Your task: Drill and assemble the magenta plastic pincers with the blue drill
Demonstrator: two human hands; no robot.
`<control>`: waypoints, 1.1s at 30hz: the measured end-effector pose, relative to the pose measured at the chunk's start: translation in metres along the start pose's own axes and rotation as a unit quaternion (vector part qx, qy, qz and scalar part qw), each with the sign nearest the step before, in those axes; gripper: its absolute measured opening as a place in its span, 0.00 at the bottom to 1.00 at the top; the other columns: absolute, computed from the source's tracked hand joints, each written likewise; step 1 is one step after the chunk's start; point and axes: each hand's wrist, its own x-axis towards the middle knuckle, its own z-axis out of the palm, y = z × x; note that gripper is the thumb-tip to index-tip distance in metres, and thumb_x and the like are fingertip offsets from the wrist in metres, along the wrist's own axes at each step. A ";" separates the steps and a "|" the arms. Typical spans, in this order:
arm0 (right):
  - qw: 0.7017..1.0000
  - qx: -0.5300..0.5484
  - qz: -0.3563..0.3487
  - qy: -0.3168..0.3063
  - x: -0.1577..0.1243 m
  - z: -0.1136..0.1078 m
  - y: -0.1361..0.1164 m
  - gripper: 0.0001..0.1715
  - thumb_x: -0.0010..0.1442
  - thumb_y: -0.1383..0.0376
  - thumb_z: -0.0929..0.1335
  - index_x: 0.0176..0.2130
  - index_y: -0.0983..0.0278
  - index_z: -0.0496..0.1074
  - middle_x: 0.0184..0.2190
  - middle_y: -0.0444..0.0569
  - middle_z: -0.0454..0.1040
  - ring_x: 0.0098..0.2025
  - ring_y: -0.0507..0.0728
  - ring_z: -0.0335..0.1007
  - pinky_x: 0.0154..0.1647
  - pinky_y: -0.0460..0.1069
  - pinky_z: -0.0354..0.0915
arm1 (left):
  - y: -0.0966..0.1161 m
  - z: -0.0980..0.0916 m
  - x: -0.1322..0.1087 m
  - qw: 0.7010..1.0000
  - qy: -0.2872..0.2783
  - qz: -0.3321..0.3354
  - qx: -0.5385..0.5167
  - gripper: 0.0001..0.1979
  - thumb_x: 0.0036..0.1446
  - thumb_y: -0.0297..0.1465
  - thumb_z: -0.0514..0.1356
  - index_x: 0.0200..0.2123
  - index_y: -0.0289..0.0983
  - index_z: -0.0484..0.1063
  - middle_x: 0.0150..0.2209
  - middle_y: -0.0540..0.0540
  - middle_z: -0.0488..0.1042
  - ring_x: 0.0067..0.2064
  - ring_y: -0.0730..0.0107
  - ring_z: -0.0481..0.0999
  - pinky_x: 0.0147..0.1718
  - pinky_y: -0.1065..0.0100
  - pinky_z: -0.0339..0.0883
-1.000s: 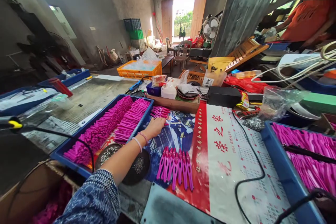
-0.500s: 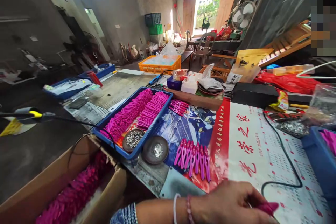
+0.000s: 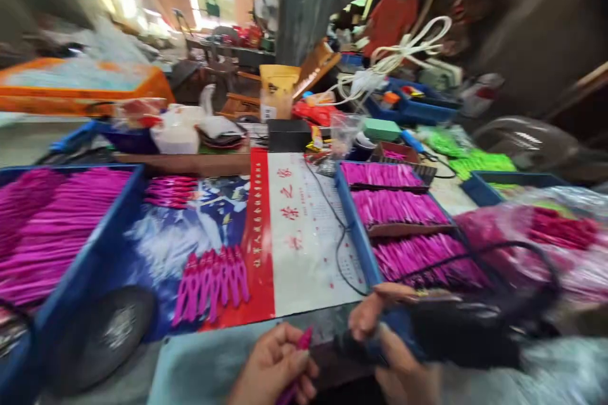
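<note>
Low in the middle, my left hand [image 3: 278, 367] pinches a slim magenta plastic piece [image 3: 304, 338], its pointed tip rising above the fingers. Beside it on the right, my right hand [image 3: 401, 354] is curled around a dark corded tool [image 3: 460, 329]; motion blur hides its exact kind. The two hands are close together but apart. Ahead of my left hand, several forked magenta pieces [image 3: 213, 285] lie side by side on a printed calendar sheet [image 3: 297, 253]. A smaller group of magenta pieces [image 3: 170, 192] lies farther back.
Blue trays of magenta strips stand at left [image 3: 102, 234] and right [image 3: 361, 234]. A dark round dish [image 3: 107, 335] with small metal parts sits front left. A black cable [image 3: 339, 253] crosses the sheet. Bagged pink pieces [image 3: 532, 234] lie right; a person [image 3: 392, 22] stands behind.
The view has swung to the right. My left hand still holds a magenta piece, now upright near the middle. My right hand and the dark tool have come into view.
</note>
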 end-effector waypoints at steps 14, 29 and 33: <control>0.997 0.061 -0.035 0.040 0.022 0.019 -0.001 0.17 0.63 0.65 0.69 0.49 0.59 0.62 0.27 0.40 0.67 0.28 0.50 0.66 0.31 0.46 0.67 | 0.007 -0.005 -0.002 0.998 0.057 0.009 0.011 0.26 0.48 0.50 0.67 0.33 0.35 0.63 0.24 0.51 0.73 0.18 0.83 0.65 0.19 0.80 0.54; 0.968 0.069 -0.228 0.078 0.077 0.054 0.017 0.20 0.54 0.72 0.68 0.48 0.66 0.67 0.26 0.42 0.69 0.25 0.54 0.65 0.31 0.53 0.68 | 0.004 -0.004 0.002 0.995 0.065 0.011 -0.073 0.22 0.52 0.45 0.66 0.34 0.35 0.61 0.25 0.49 0.74 0.19 0.81 0.68 0.20 0.80 0.58; 0.968 0.059 -0.230 0.078 0.089 0.068 0.030 0.18 0.57 0.74 0.68 0.48 0.66 0.66 0.27 0.42 0.70 0.27 0.53 0.67 0.33 0.52 0.70 | 0.010 -0.008 0.003 0.992 0.081 0.017 -0.092 0.21 0.53 0.43 0.66 0.32 0.35 0.60 0.24 0.50 0.72 0.19 0.82 0.66 0.19 0.80 0.56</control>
